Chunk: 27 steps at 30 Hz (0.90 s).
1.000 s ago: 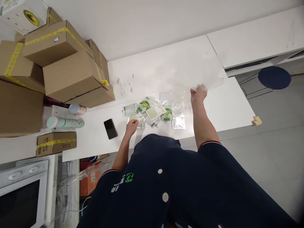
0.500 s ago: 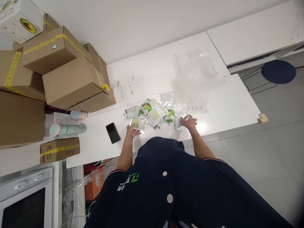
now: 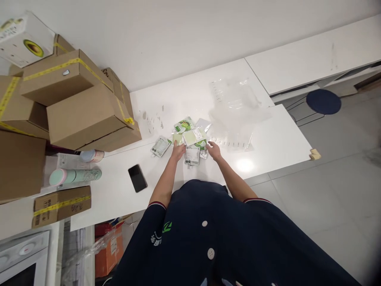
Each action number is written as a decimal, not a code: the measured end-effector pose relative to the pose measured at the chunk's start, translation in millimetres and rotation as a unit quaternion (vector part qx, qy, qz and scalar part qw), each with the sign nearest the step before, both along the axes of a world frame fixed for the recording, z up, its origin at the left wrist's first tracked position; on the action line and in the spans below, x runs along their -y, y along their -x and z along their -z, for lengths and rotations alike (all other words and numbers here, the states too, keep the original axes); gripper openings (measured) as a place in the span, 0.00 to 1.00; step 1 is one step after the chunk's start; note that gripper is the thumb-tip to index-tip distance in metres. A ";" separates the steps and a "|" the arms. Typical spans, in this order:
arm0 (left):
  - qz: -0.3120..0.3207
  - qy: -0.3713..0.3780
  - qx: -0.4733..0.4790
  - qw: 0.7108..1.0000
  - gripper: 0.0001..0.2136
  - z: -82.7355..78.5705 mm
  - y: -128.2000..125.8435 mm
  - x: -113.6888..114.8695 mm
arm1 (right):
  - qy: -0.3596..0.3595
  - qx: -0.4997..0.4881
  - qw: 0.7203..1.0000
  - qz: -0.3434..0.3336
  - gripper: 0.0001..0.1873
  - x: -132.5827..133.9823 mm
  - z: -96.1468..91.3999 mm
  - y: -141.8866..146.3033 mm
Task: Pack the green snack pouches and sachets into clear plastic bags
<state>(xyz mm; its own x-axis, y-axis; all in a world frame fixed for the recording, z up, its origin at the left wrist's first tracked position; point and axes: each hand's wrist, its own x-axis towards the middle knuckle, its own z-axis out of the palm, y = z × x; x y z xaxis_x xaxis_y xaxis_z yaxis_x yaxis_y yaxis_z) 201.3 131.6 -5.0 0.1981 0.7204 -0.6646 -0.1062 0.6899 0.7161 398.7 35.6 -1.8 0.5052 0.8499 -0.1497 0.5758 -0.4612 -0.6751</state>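
Observation:
A loose pile of flat pouches lies on the white table in front of me. A light green pouch with a white label [image 3: 195,136] rests on top, over a green-and-white printed pouch [image 3: 201,144]. My left hand [image 3: 179,151] is closed on a smaller-looking light green pouch [image 3: 177,138] at the pile's left side. At the right edge, my right hand [image 3: 214,150] touches the pile with its fingers slightly apart. A grey-white printed pouch [image 3: 192,155] lies between the hands. Another printed pouch [image 3: 160,146] lies apart to the left. Behind is a silver pouch [image 3: 203,124].
Clear plastic bags [image 3: 235,115] spread over the table behind and right of the pile. A black phone [image 3: 137,178] lies to the left. Farther left are stacked cardboard boxes [image 3: 86,115], a mint bottle [image 3: 76,175] and a small taped box [image 3: 62,205]. A blue stool [image 3: 323,101] stands at right.
Both hands have moved inward, bringing the pouches into a tighter pile. The left hand carried its light green pouch up and right; the silver pouch under the right hand has shifted left.

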 end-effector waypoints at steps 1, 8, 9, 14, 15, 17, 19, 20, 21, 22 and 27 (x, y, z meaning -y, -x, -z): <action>0.014 -0.016 -0.006 1.000 0.28 -1.1 1.3 -1.4 | 0.006 0.015 1.000 0.007 0.19 -0.3 -5.9 -11.5; -0.033 -0.221 -0.498 0.838 0.24 -6.3 88.2 -22.2 | 0.035 0.260 0.964 0.048 0.25 -21.1 -44.7 -110.2; -0.019 -0.205 -0.549 0.810 0.27 -5.0 101.7 -25.8 | 0.058 0.291 0.954 0.033 0.28 -26.3 -43.7 -119.2; 0.160 -0.132 -0.555 0.805 0.35 10.3 110.1 -27.0 | 0.220 0.267 0.938 -0.022 0.16 -42.6 -31.9 -135.1; 0.179 -0.137 -0.545 0.807 0.35 13.6 100.0 -22.7 | 0.232 0.247 0.941 -0.012 0.15 -42.0 -33.0 -135.0; 0.200 -0.156 -0.516 0.818 0.34 18.3 74.7 -10.8 | 0.206 0.208 0.956 0.029 0.14 -36.4 -41.2 -133.6; 0.216 -0.175 -0.470 0.837 0.32 18.9 50.4 2.7 | 0.115 0.158 0.977 0.086 0.13 -26.5 -56.4 -129.5; 0.218 -0.178 -0.449 0.848 0.30 17.4 40.9 9.2 | 0.052 0.120 0.985 0.114 0.14 -20.8 -65.6 -125.8; 0.212 -0.180 -0.433 0.858 0.29 14.7 34.0 15.2 | -0.012 0.071 0.988 0.139 0.15 -15.2 -75.2 -120.8; 0.196 -0.186 -0.421 0.866 0.27 10.5 29.5 20.6 | -0.074 0.012 0.984 0.159 0.16 -10.0 -84.5 -114.1; 0.062 -0.220 -0.245 0.942 0.19 -31.5 27.6 40.1 | -0.252 -0.316 0.899 0.169 0.22 4.2 -115.3 -58.8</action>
